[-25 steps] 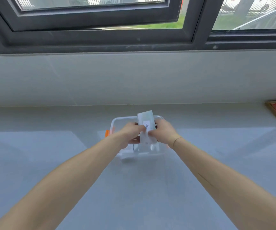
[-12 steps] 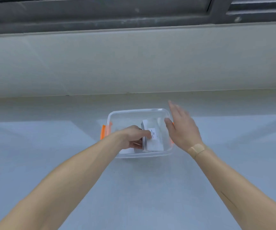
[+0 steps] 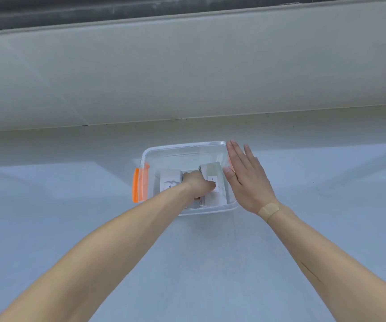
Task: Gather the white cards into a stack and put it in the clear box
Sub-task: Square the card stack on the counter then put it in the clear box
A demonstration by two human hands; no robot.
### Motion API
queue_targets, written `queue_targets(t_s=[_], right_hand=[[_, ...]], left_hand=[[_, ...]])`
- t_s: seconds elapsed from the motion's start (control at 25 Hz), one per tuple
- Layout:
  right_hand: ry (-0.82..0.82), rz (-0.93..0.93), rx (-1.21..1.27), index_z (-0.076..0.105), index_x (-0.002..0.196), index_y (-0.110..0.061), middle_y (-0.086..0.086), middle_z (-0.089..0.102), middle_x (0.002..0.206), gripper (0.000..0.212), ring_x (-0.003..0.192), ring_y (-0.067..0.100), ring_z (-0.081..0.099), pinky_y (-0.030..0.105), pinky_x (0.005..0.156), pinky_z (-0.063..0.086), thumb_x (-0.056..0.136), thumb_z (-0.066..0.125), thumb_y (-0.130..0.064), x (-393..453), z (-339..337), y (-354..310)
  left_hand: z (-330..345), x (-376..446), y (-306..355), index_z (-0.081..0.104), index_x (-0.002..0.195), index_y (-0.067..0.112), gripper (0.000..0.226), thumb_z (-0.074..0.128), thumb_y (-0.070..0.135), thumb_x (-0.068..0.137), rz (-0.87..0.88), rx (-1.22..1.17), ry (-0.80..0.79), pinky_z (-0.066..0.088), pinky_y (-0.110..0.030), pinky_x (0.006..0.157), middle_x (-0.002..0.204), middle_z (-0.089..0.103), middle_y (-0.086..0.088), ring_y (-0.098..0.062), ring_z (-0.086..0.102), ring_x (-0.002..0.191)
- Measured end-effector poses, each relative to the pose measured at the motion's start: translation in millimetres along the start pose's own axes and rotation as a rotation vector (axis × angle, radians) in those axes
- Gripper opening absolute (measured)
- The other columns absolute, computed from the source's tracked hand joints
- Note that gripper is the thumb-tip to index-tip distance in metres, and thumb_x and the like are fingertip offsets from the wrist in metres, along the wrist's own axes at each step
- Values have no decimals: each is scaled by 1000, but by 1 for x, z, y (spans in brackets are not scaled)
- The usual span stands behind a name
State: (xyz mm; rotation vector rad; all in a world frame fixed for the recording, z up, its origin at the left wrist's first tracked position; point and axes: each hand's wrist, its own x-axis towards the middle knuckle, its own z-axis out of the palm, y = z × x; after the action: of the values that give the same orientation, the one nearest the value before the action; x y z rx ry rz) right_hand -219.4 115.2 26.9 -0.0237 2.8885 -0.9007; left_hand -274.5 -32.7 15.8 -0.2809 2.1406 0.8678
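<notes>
My left hand: down inside the clear box, fingers curled on the stack of white cards.
My right hand: flat, fingers straight and together, holding nothing, against the box's 3 o'clock wall.
Stack: in the box's 3 o'clock half.
Other cards: in the box, toward 9 o'clock.
Orange latch: box's 9 o'clock end.

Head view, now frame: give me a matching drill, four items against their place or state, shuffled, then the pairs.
Items:
1. left hand
2. right hand
3. stack of white cards
4. orange plastic latch

Places or states:
A. on the left end of the clear plastic box
B. reaching down inside the box, on the cards
C. open and flat, by the box's right wall
D. inside the box, right part

Pairs: 1-B, 2-C, 3-D, 4-A
</notes>
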Motion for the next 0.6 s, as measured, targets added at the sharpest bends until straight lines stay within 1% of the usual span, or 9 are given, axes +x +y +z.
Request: queue_targets(t_s=[0.04,0.08,0.12,0.2,0.28,0.32,0.4,0.52,0.6], right_hand=[[2,5,3,0,152,-29,-13,1,162,54,148,16,-9,44,121,5,103,20,-41,0,1,0],[6,10,12,0,152,-30,-13,1,162,54,148,15,-9,44,120,4,103,20,-41,0,1,0],[10,14,22,1,152,-30,-14,1,162,54,148,15,-9,44,120,3,103,20,-40,0,1,0],[22,19,43,1,152,-31,-14,2,162,53,148,14,-7,43,120,3,103,20,-40,-1,3,-1],[28,25,66,1,152,-32,-15,2,161,53,148,13,-6,42,120,3,103,20,-40,-1,4,0],[28,29,79,1,152,-33,-16,2,161,52,148,13,-6,42,120,3,103,20,-41,-1,4,0],[22,40,106,1,151,-36,-17,1,161,52,148,12,-6,43,120,4,103,19,-42,0,5,1],[19,58,149,1,150,-42,-20,2,160,50,148,10,-4,45,120,4,102,19,-45,-1,6,1],[18,64,158,1,149,-44,-20,3,160,50,148,10,-2,46,120,5,103,19,-45,-2,7,1]], left_hand=[[1,0,1,58,114,4,32,55,24,90,-1,73,28,50,-36,92,122,58,-18,-31,60,108],[1,0,1,58,116,4,32,54,24,91,5,115,44,50,-34,88,124,58,-18,-31,59,110],[1,1,0,59,115,4,30,54,22,91,17,134,50,49,-33,81,119,61,-17,-31,59,104],[1,2,-2,61,103,5,18,56,16,89,39,108,60,43,-27,62,97,63,-11,-27,56,85],[-1,3,-5,59,92,9,6,57,9,86,27,64,88,35,-25,51,77,56,-5,-26,53,73],[-2,3,-5,60,90,9,6,57,7,85,12,35,90,34,-24,51,72,52,-3,-25,51,68],[-5,4,-4,61,90,7,9,61,8,81,-19,-46,72,38,-25,57,73,51,-6,-25,48,64],[-4,2,-3,61,91,3,23,73,16,76,-40,-126,53,53,-34,73,85,60,-11,-29,60,77],[0,2,-2,59,87,4,24,74,20,77,-5,-67,58,56,-33,73,84,62,-11,-27,62,74]])
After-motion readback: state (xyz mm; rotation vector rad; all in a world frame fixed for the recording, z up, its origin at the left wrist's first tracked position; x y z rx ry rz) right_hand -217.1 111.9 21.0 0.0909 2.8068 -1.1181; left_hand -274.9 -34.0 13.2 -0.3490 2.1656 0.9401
